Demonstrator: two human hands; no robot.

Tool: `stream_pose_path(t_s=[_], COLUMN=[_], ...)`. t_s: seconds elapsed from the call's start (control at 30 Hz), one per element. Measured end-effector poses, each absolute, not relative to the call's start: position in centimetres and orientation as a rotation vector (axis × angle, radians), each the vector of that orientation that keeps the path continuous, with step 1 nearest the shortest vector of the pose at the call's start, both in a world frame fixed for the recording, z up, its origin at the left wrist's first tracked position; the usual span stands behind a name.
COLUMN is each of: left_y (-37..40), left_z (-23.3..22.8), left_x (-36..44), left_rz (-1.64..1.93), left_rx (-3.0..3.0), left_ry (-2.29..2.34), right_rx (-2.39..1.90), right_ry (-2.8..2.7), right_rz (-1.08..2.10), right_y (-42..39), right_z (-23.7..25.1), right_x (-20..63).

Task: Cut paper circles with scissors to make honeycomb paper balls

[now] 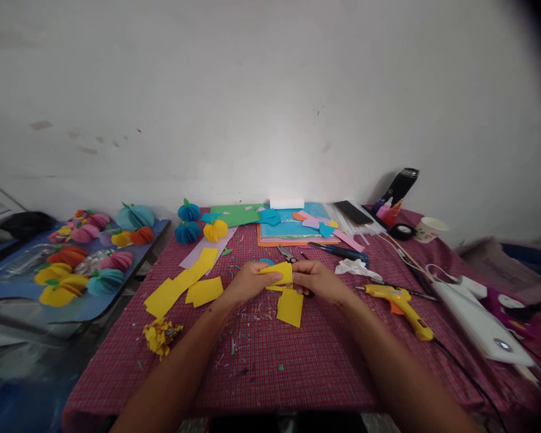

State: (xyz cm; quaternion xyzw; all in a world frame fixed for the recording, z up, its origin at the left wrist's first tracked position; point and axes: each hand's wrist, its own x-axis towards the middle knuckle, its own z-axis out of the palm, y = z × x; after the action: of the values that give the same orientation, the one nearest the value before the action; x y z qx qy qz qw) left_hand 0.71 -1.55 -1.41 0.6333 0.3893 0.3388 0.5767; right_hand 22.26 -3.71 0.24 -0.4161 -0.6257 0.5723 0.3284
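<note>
Over the middle of the table, my left hand (249, 279) is closed on a small piece of yellow paper (280, 272), its thumb lying along the front. My right hand (316, 280) has its fingers pinched at the paper's right edge. Something dark shows beneath the right fingers, too hidden to name. Below the hands lies another yellow paper piece (290, 308) on the checked cloth. To the left rest a long yellow strip (180, 284) and a smaller yellow piece (204, 291). Just behind the hands are metal-jawed pliers (287, 254), partly hidden.
A yellow glue gun (399, 304) with a cord lies on the right, near a white power bank-like box (482, 325). Crumpled yellow paper (160, 335) sits front left. Paper pumpkins (187, 232) stand back left. A black bottle (402, 185) and paper cup (430, 228) stand back right.
</note>
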Motion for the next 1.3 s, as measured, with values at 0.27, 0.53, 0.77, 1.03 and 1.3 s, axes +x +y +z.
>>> stream_pose_path(t_s=[0.27,0.53,0.77,1.03,1.3], left_y=[-1.6,-1.6,-1.2,-1.3,-1.1], left_z=[-1.0,-1.1,-1.7,-1.4,-1.8], left_x=[1.2,1.2,1.0,1.2,1.3], left_rz=[0.923,0.862,0.832,0.897,0.907], left_rx=[1.236,1.342,1.449,1.404,1.419], left_ry=[0.817,0.834,0.826,0.807,0.853], right_rx=[-1.213,-1.190,-1.204,-1.127,-1.148], right_ry=[-1.420,-1.439,-1.499,-1.468,-1.345], right_rz=[1.369,1.308,1.322,1.488,1.425], right_y=[-3.2,-3.3,-3.3,-2.8,-2.6], right_z=[-0.7,-0.6,-0.5,-1.0,-0.9], right_x=[22.5,22.3,22.3,23.1,23.4])
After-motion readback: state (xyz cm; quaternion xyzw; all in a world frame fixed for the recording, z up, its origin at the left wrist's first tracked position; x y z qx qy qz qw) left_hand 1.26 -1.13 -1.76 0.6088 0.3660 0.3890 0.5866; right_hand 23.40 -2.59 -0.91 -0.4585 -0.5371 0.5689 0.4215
